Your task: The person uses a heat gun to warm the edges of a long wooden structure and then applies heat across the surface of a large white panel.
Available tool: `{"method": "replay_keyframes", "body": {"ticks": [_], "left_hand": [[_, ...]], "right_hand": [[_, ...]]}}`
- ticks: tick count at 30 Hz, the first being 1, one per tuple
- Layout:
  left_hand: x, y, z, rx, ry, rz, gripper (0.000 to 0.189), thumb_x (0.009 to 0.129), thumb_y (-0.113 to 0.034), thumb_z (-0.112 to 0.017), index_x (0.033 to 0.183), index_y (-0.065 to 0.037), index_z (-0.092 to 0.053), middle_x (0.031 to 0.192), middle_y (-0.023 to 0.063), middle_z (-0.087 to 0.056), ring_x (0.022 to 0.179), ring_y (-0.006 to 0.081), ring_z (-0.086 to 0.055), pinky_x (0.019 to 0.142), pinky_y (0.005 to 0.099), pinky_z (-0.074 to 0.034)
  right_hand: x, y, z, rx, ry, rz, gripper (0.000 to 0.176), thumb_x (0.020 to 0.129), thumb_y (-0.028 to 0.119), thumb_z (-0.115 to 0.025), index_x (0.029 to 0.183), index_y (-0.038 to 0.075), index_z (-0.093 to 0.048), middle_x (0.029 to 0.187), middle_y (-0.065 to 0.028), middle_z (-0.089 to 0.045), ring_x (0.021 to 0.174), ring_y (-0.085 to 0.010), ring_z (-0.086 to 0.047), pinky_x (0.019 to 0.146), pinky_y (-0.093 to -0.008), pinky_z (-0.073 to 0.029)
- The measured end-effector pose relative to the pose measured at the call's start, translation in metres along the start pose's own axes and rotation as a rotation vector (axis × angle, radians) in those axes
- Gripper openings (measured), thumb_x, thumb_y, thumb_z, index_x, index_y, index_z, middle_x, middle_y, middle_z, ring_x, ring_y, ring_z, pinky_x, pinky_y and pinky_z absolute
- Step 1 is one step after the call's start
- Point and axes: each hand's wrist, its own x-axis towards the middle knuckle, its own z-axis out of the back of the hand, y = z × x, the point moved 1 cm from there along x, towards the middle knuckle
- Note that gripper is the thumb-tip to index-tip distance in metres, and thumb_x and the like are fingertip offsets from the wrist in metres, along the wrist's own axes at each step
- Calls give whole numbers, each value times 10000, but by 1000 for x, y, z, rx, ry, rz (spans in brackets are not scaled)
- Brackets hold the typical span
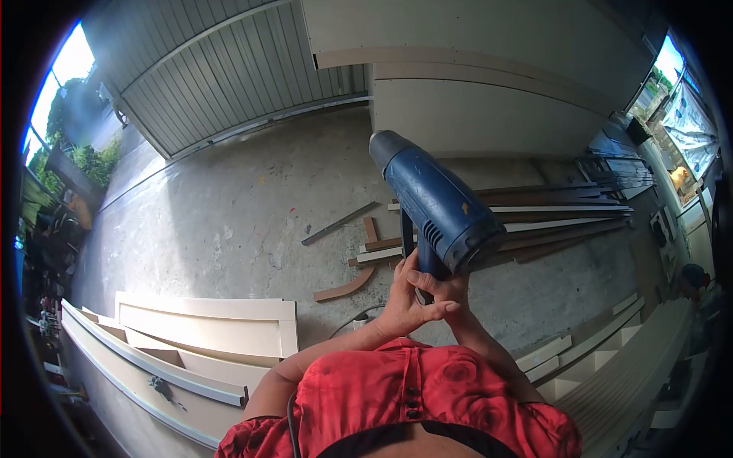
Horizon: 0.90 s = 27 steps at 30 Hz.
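A blue heat gun [439,202] with a dark grey nozzle collar is held up in front of my chest, its nozzle tilted toward the upper left. My right hand [452,288] is wrapped round its handle, thumb across the near side. From the left, my left hand [401,299] presses against the same handle and overlaps the right hand, its thumb pointing right. The lower handle and some fingertips are hidden between the hands. A dark cord [292,427] runs along my left upper arm.
Long boards and strips [557,217] lie stacked on the concrete floor [206,229] ahead. A curved wood piece [343,286] and a loose metal strip [340,223] lie nearer. Cream panels [206,324] stand at left, and cream shelving pieces [588,359] at right. A large board [473,114] stands behind.
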Motion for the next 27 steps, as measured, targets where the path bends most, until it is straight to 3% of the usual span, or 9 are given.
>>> {"method": "replay_keyframes", "body": {"ticks": [4,11,13,15,19,20,21,25,27], "left_hand": [[35,13,33,-31,35,-9,1170,519,-581,-791,1380,5,-257,1301,221,-391,1216,370,-345,1020,468,-305],[95,29,87,-40,117,-73,1123,529,-531,-803,1367,8,-283,1295,201,-403,1211,356,-349,1021,450,-306],[110,42,96,-71,142,-46,1029,603,-410,-828,1346,27,-268,1286,147,-401,1224,242,-380,1032,369,-296],[129,49,104,-51,125,-42,1026,615,-401,-826,1352,26,-254,1292,148,-397,1237,244,-371,1040,370,-289],[177,69,106,-147,76,-30,1046,573,-484,-804,1349,16,-312,1274,212,-415,1224,330,-358,1011,430,-317],[190,74,110,-132,95,-46,1034,602,-437,-813,1355,21,-272,1288,179,-404,1236,287,-360,1028,401,-301],[206,74,116,-108,117,-66,1027,632,-390,-822,1362,27,-232,1301,147,-393,1248,244,-362,1044,372,-286],[256,62,123,-79,159,-83,1028,644,-384,-820,1368,28,-218,1305,149,-390,1250,241,-358,1047,373,-278],[274,77,124,-14,114,-90,1038,635,-402,-820,1366,30,-223,1298,151,-393,1246,247,-361,1043,374,-281]], "right_hand": [[39,-3,-23,93,-108,-44,395,664,135,-796,980,-4,-605,934,-55,-608,843,-150,-587,780,-292,-473],[92,-65,-40,33,196,-199,346,834,273,-631,1109,81,-546,1059,-54,-540,997,-227,-493,878,-398,-360],[124,-58,-48,20,234,-194,343,859,293,-608,1128,93,-537,1077,-53,-530,1019,-238,-480,892,-413,-344],[145,-38,-59,93,-51,-76,388,661,133,-790,975,-3,-606,909,-49,-612,819,-146,-588,765,-292,-475],[195,-42,-56,25,-48,-26,365,679,159,-777,957,-3,-606,891,-45,-612,801,-140,-588,747,-294,-478],[208,-73,-43,25,9,-136,366,681,165,-776,957,-3,-606,894,-49,-612,804,-146,-590,751,-298,-478],[223,-71,-42,33,20,-117,366,681,165,-776,957,-3,-606,894,-49,-612,804,-146,-590,751,-298,-478],[270,-58,-36,-58,124,-92,318,795,192,-676,1056,20,-615,910,-106,-633,713,-175,-590,635,-309,-498],[291,-60,-38,113,-45,8,540,667,111,-760,1132,6,-506,1051,-67,-533,943,-193,-550,861,-311,-447]]}}
